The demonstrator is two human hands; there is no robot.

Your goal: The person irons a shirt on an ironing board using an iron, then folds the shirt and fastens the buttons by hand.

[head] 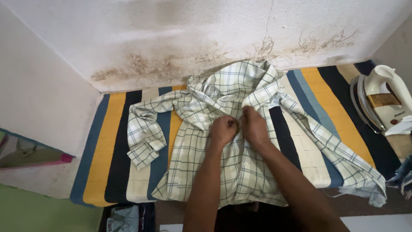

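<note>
Shirt [223,141], one, pale check with green and dark lines, lies front-up and spread on the striped cloth [107,150] that covers the counter. Collar end bunched against the stained wall [171,38], hem toward you, hanging over the near edge. Two sleeves: one folded back on the cloth to the shirt's left, one stretched out to its right, down to the counter's near corner.

Your left hand [224,129] and right hand [254,125], both clenched, knuckles nearly touching, pinching the shirt's front placket at mid-chest. Each hand grips fabric; can't tell if a button sits between the fingers.

One iron [384,103], white, stands on its heel right of the shirt, at the cloth's far right edge, well apart from your hands.

No containers visible. One pink-edged object, partly cut off, sits far left of the shirt, off the counter.
</note>
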